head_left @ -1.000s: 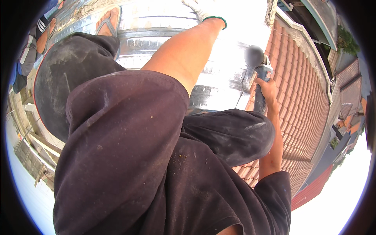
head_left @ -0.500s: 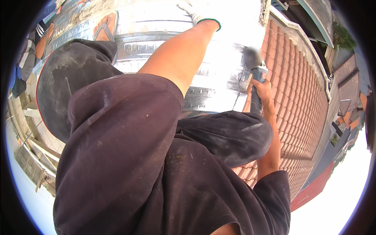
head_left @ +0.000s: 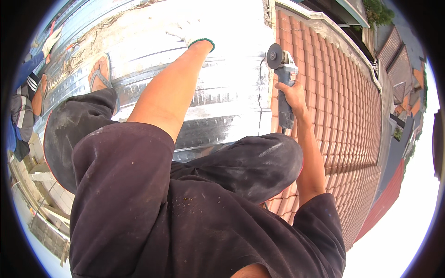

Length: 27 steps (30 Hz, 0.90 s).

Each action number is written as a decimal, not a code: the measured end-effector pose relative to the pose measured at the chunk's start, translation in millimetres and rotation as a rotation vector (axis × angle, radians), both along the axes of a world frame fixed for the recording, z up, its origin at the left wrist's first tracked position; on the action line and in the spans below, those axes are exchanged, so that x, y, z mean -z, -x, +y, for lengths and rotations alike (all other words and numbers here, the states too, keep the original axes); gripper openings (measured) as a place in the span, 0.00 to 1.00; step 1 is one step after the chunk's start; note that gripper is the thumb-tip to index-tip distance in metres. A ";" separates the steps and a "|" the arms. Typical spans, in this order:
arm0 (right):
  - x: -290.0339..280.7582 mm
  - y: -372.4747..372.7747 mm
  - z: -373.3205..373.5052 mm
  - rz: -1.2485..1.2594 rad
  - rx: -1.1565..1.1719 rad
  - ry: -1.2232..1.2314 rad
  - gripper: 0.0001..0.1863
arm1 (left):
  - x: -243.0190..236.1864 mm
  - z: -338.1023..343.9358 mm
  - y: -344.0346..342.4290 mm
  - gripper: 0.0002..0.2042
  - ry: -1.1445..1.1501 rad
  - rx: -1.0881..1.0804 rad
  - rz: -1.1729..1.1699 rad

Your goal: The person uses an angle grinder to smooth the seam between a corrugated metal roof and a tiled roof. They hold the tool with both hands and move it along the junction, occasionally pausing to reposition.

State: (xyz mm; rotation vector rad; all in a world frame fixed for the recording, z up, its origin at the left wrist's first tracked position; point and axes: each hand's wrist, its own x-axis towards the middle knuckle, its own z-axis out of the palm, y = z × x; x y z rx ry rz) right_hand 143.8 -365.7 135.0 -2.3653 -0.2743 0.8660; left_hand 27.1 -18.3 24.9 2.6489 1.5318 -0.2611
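Observation:
My left hand [head_left: 190,35], in a pale glove with a green cuff, lies fingers apart on the shiny ribbed metal sheet [head_left: 222,88]; bright glare washes out part of it. My right hand [head_left: 291,96] grips the body of an angle grinder [head_left: 287,113], held upright in the picture with its dark disc [head_left: 276,56] at the top. The disc is at the sheet's right edge, beside a thin dark line [head_left: 261,113] running along the metal; whether it touches the sheet, I cannot tell.
Red roof tiles [head_left: 338,106] slope away right, toward other rooftops. My sandalled foot [head_left: 99,76] rests on the metal. At far left are a co-worker's gloved hand [head_left: 52,42], sandalled foot and striped trousers [head_left: 30,85], with beams and blockwork [head_left: 46,199] below.
The grinder and my right hand have shifted left and up in the picture, with the disc now sharp instead of blurred. My left hand appears lower and further left, as the view has shifted.

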 end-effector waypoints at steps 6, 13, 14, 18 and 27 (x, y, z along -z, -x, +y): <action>11.0 -1.8 4.8 -0.006 -0.031 0.018 0.18 | 9.7 1.6 -6.5 0.45 -0.029 0.006 0.009; 20.3 -6.8 -3.1 -0.026 -0.033 -0.007 0.16 | 7.0 -5.8 -12.3 0.45 0.045 -0.037 -0.271; 21.4 -6.0 1.2 -0.038 -0.045 -0.015 0.16 | 8.2 -4.9 -9.2 0.45 -0.003 -0.027 -0.238; 19.5 0.6 9.1 -0.005 -0.020 -0.056 0.16 | 5.6 -1.2 -6.0 0.46 0.006 0.043 -0.012; 10.1 -13.0 24.7 -0.010 -0.021 0.041 0.32 | -15.4 -1.7 -10.7 0.46 0.045 -0.006 -0.073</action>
